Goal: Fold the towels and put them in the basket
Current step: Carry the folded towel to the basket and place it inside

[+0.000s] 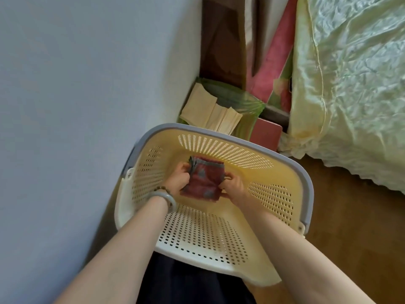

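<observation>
A folded red towel with grey patches and a grey edge (203,179) is low inside the cream perforated laundry basket (269,194), near its bottom. My left hand (178,178) grips the towel's left side, fingers curled round its edge. On the towel's right side, my right hand (233,187) pinches it. Both forearms reach down over the basket's near rim. A bead bracelet and a pale bangle sit on my left wrist.
The basket stands on a wooden floor (341,249) against a pale wall (76,106). Behind it lie a green bag with folded beige cloths (210,113) and a red box (266,132). A bed with a pale green cover (355,84) fills the right.
</observation>
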A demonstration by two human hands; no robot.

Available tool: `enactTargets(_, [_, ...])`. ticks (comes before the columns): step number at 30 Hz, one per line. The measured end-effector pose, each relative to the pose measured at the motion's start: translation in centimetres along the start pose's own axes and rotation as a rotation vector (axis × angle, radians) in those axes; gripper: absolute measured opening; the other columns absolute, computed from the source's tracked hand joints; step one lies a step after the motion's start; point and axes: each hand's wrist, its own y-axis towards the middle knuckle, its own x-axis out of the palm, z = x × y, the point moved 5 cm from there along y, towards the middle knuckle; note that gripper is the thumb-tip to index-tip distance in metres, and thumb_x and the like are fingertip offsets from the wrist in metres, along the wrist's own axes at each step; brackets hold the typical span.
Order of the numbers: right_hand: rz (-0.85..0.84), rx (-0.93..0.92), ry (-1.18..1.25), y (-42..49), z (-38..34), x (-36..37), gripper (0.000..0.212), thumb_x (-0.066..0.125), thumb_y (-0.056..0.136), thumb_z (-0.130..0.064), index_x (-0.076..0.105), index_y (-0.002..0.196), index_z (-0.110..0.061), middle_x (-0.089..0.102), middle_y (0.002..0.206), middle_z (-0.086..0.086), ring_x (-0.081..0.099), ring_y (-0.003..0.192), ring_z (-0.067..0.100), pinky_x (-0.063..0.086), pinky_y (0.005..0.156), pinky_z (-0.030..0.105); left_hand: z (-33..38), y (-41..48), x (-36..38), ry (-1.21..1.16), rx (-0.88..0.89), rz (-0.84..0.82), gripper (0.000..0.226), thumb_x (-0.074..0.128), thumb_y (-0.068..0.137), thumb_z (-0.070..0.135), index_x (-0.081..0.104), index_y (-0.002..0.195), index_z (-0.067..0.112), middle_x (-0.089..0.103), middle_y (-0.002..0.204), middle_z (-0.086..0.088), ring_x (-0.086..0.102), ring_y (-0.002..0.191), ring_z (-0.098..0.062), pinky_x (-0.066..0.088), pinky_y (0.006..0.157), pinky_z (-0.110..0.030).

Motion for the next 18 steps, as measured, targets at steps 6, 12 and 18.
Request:
enactTargets(6, [-0.067,-0.008,-0.146,2.3,1.4,1.3,0.037,0.044,0.083,0.011,0.044,0.106,-0.018,0.055,0.084,0.006,0.056,0.068,0.019,0.055,0.072,0.043,-1.8,4.6,0.2,0.247,-0.022,0.045,0.029,0.038,0.076,-0.005,0.048,0.099,0.009,0.058,0.094,-0.012,0.056,0.087,-0.027,0.046,0.072,-0.033])
enactTargets(12, [0.160,-0.020,-0.244,5.1,4.1,1.3,0.032,0.046,0.072,0.005,0.050,0.098,-0.014,0.060,0.100,0.017,0.061,0.095,0.034,0.053,0.082,0.048,-2.3,3.9,0.6,0.291,-0.073,0.095,0.037,0.045,0.086,-0.006,0.041,0.121,0.003,0.053,0.104,-0.011,0.052,0.089,-0.024,0.044,0.076,-0.032])
enactTargets(18, [0.271,-0.360,-0.723,2.0,2.4,1.1,0.073,0.060,0.071,-0.001,0.032,0.137,-0.007,0.044,0.127,0.016,0.042,0.119,0.033,0.040,0.100,0.047,-2.5,2.5,0.0,0.744,0.047,0.174,0.056,0.054,0.084,0.003,0.026,0.133,0.007,0.043,0.130,-0.015,0.051,0.113,-0.031,0.046,0.082,-0.037])
